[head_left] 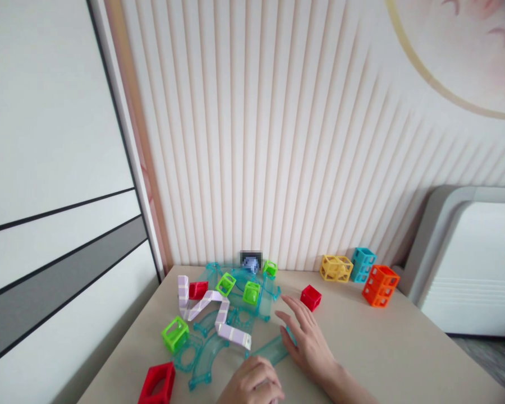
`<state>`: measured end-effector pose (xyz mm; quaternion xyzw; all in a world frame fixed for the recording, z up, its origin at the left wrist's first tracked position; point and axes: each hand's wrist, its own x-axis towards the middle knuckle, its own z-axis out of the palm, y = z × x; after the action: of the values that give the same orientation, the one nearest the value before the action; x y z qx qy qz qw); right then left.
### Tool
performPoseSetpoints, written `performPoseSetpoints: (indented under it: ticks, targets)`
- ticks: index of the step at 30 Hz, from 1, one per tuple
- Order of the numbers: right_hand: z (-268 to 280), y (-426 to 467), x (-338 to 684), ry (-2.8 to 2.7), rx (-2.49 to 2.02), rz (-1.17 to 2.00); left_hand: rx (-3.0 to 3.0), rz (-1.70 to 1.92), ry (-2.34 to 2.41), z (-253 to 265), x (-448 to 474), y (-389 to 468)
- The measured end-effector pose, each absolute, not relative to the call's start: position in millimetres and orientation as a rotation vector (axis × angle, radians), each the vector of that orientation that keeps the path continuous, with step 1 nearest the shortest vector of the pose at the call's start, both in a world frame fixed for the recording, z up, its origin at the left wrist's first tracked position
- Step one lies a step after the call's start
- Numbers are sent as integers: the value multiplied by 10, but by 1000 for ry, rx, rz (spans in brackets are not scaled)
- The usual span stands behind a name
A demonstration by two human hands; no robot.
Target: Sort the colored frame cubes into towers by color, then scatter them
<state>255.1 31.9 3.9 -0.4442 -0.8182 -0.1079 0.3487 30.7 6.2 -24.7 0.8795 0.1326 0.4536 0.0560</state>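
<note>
Single camera noted, worn on the person's head. From where I stand, it looks forward and down across the table (382, 342), squarely at the ribbed wall (244, 140), which fills much of the upper picture. The left hand (255, 384) and right hand (307, 339) sit close to the lens, at the lower edge; the wall stands farther off. Coverage is wide, reaching the white panelling (54, 112) at left and the grey-and-white unit (483, 258) at right.

Glossy, translucent plastic is seen in the teal track pieces (272, 350), smooth, opaque plastic in the red cube (311, 298); the tabletop (362, 342) is finished matt.
</note>
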Motion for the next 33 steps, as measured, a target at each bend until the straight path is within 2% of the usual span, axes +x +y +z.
performPoseSetpoints:
  ticks: [6,11,16,23,33]
  targets:
    - [62,270,2653,-2018,-1207,-127,2697,1321,346,-338,341,54]
    - [63,189,2666,-2087,-1177,31,2613,1319,312,-207,326,8]
    - [100,225,2622,-2091,-1149,45,2561,1180,345,-65,278,-43]
    - [110,266,2565,-2071,-1156,14,2870,1064,200,-277,321,-49]
    - [236,832,1874,-1973,-1424,62,2699,1162,161,-190,298,1]
